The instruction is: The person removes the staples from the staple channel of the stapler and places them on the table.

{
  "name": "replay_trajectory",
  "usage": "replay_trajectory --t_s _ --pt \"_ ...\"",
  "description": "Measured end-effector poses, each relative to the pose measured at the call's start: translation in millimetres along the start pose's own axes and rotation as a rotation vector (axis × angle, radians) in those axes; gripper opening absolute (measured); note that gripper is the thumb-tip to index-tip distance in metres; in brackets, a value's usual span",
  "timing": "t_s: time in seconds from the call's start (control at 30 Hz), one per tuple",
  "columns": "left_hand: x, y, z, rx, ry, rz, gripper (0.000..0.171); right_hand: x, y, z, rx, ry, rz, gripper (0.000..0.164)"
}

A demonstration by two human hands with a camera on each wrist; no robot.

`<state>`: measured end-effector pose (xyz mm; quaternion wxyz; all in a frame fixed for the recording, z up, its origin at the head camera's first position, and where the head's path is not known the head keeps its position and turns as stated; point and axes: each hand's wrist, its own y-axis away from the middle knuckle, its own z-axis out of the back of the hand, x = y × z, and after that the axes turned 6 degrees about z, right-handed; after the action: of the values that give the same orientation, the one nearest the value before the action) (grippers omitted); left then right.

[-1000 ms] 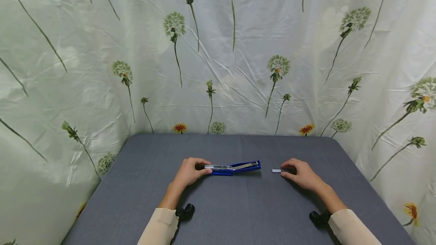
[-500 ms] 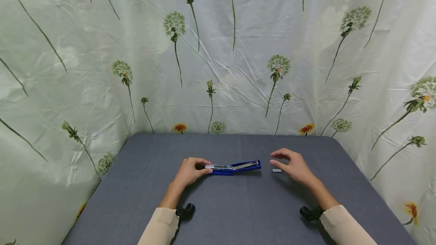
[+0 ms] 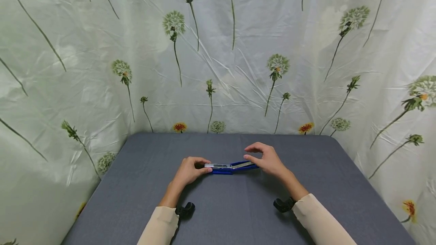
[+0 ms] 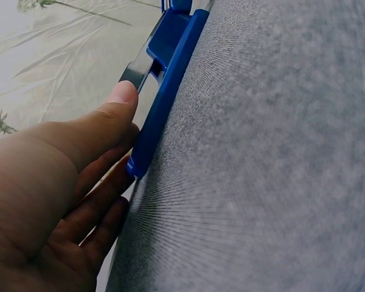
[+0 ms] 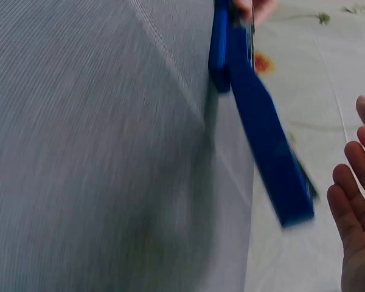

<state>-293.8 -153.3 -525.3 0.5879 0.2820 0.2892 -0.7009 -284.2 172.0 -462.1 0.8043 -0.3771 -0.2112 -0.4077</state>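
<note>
A blue stapler (image 3: 223, 171) stands opened out on the table, its metal staple channel (image 3: 219, 166) showing and its blue cover (image 5: 271, 146) swung back to the right. My left hand (image 3: 189, 170) pinches its left end, thumb (image 4: 123, 97) on the upper part and fingers behind. Over the raised end of the cover is my right hand (image 3: 267, 158), fingers apart and relaxed, holding nothing. In the right wrist view, that hand (image 5: 360, 188) is apart from the cover. The small silver strip seen earlier on the table is hidden behind the right hand.
A grey cloth covers the table (image 3: 153, 146). Behind and at both sides hangs a pale curtain (image 3: 245, 67) printed with dandelions. Black straps with cameras (image 3: 185, 211) sit on both wrists.
My right hand has let go of the small silver strip, lifted off it and moved left to the stapler's raised cover. The left hand and stapler have stayed in place.
</note>
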Motion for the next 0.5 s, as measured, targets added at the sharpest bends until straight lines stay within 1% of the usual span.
replay_trajectory --t_s 0.13,0.3,0.5 --pt "0.0 0.3 0.4 -0.005 -0.003 -0.006 0.019 7.6 -11.9 -21.6 0.045 -0.008 0.012 0.025" --pt "0.3 0.5 -0.3 0.003 0.005 -0.012 0.019 15.7 -21.5 -46.6 0.129 0.006 0.041 0.027" --pt "2.5 -0.9 1.5 0.009 0.016 -0.028 0.019 23.5 -30.7 -69.1 0.191 0.007 0.068 0.024"
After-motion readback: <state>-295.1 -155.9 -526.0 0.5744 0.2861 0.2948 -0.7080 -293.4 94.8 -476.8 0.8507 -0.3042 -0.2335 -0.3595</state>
